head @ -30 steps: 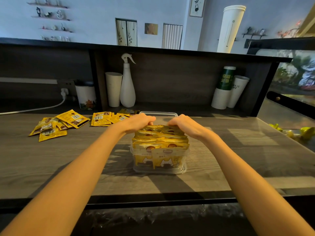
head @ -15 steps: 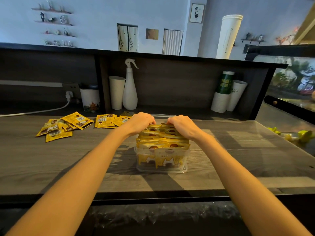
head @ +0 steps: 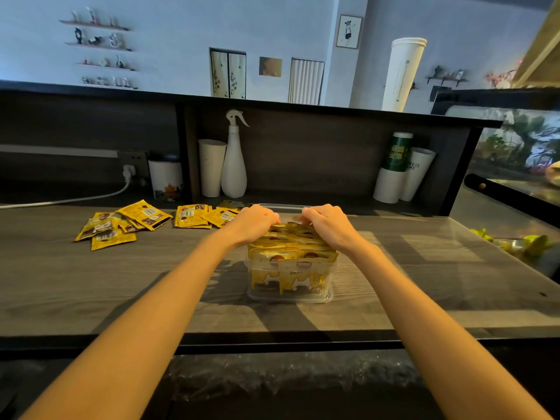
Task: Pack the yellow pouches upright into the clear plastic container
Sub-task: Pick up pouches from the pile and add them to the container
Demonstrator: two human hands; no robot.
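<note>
A clear plastic container (head: 289, 294) stands on the wooden counter in front of me, packed with several yellow pouches (head: 292, 256) standing upright in a row. My left hand (head: 256, 221) and my right hand (head: 325, 222) both lie on the far end of the row, fingers curled over the tops of the back pouches. The fingertips are hidden behind the pouches. More loose yellow pouches lie flat on the counter in two groups, one at far left (head: 121, 224) and one just left of the container (head: 201, 216).
A white spray bottle (head: 234, 165) and a white cup (head: 211, 168) stand in the back shelf recess. Stacked paper cups (head: 400, 171) are at back right. A patterned mug (head: 166, 180) and a plugged white cable (head: 91, 197) are at back left. A glass case is at right.
Both hands have stayed on the far pouches and drawn slightly closer together. The view has tilted a little, so the container sits somewhat lower and nearer.
</note>
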